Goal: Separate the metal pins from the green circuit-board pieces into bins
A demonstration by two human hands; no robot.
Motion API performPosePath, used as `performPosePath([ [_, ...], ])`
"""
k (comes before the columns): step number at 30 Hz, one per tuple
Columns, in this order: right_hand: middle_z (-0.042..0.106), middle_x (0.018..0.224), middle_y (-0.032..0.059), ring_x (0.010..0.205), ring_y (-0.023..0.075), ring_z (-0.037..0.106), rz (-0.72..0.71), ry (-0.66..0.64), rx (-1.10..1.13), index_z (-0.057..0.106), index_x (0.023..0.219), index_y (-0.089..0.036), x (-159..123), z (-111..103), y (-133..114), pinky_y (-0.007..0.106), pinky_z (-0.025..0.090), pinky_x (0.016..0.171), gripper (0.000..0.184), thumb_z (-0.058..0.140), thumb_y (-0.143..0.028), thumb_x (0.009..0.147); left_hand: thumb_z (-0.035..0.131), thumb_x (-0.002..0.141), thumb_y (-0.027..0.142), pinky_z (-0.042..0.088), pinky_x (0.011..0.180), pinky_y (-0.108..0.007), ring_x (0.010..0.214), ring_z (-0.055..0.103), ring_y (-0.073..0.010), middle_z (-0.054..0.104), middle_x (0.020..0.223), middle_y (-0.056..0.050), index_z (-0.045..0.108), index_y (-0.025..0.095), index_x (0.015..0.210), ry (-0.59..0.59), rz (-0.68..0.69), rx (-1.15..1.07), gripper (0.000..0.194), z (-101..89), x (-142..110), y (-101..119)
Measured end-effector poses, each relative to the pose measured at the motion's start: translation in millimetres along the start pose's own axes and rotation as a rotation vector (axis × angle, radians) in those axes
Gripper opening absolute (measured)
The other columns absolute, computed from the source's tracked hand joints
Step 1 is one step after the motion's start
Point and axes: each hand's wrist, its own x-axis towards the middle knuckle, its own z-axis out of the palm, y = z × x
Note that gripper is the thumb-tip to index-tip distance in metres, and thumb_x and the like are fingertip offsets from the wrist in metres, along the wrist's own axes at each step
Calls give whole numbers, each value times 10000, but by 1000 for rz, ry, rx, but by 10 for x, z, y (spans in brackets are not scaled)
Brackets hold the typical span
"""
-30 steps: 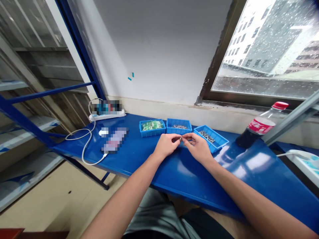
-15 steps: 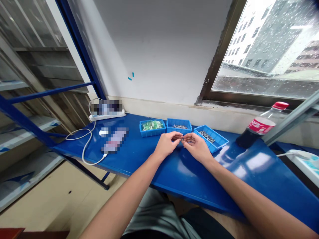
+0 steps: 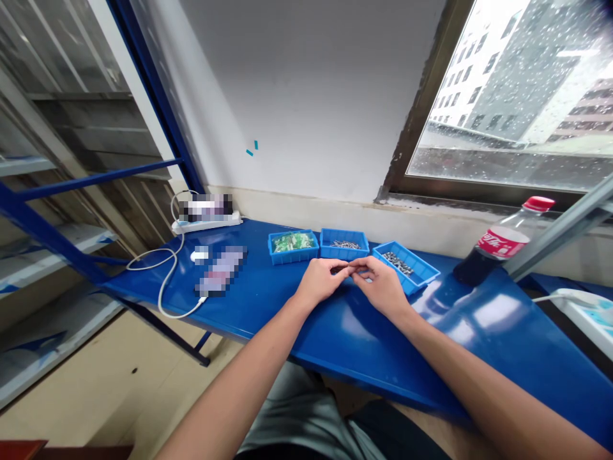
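My left hand (image 3: 320,281) and my right hand (image 3: 376,280) meet at the fingertips over the blue table (image 3: 268,306). Both are closed in a pinch; whatever small thing sits between the fingers is hidden. Just beyond them stands a blue bin (image 3: 345,254) with thin metal pieces (image 3: 345,245) that look like screws. Beside my right hand, a second blue bin (image 3: 424,271) sits at an angle and holds small dark metal parts (image 3: 398,263). To the left, a third blue bin (image 3: 293,257) contains green and clear pieces (image 3: 293,241).
A cola bottle (image 3: 498,243) with a red cap stands at the right. On the left lie a phone with a blurred screen (image 3: 221,271), a white cable (image 3: 165,300), a small white case (image 3: 199,255) and a power strip (image 3: 208,223). A metal post (image 3: 560,223) slants at the right.
The fingers of both hands have shifted slightly and drawn closer together, with the left fingertips a little lower. The bins and other objects have stayed in place.
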Motion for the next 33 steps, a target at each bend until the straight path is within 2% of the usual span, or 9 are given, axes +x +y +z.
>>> performPosePath([
  [4,792,1050,79,973,263,774,49,1,41,741,1073,-233,2,9,35,436,649,890,199,684,-340,915,706,928,258,608,953,-338,1033,792,-256,832,1118,-51,841,213,1148,13,-8,-1,262,13,12,-53],
  [11,772,883,67,774,252,757,148,9,123,709,952,-236,9,5,44,397,650,717,323,773,-547,888,689,922,175,599,970,-339,1027,783,-226,831,1107,-36,851,230,1077,8,51,1,231,8,29,-111],
  [14,764,875,64,790,245,752,181,-12,124,695,942,-228,11,-2,37,383,640,737,310,783,-518,879,702,901,137,610,939,-324,974,789,-211,836,1060,-34,831,211,1078,23,39,-15,231,10,28,-91],
  [19,747,902,59,843,232,738,188,-13,126,665,935,-220,9,16,27,363,621,776,187,763,-356,852,708,892,111,612,924,-305,963,796,-202,835,1036,-32,784,199,1097,30,37,-71,236,16,20,-41],
  [22,728,906,46,838,216,719,167,5,125,651,995,-220,15,23,23,347,613,769,210,746,-289,820,711,917,162,604,929,-304,987,794,-207,833,1056,-38,763,204,1160,40,31,-101,252,9,18,-4],
  [24,717,910,43,827,207,706,156,10,109,666,1070,-216,21,19,21,339,607,753,255,722,-287,832,696,956,250,595,889,-302,954,786,-212,832,1034,-42,781,203,1106,56,29,-46,179,-3,16,18],
  [26,715,913,48,812,205,698,145,15,74,693,1099,-211,23,11,14,341,601,744,258,698,-307,859,653,998,331,575,852,-300,930,773,-216,830,1020,-44,803,205,1038,56,39,28,200,-15,13,31],
  [29,741,935,69,808,214,700,109,25,7,725,1042,-207,16,4,-13,358,597,748,206,692,-330,880,625,1018,401,550,845,-297,961,768,-223,833,1048,-40,828,215,1024,21,51,74,276,-25,6,31],
  [33,768,963,73,812,219,708,40,12,-64,728,995,-214,-2,5,-60,362,590,732,152,685,-308,883,659,997,425,551,858,-294,992,780,-235,839,1063,-26,850,235,1021,-14,30,47,270,-21,2,20],
])
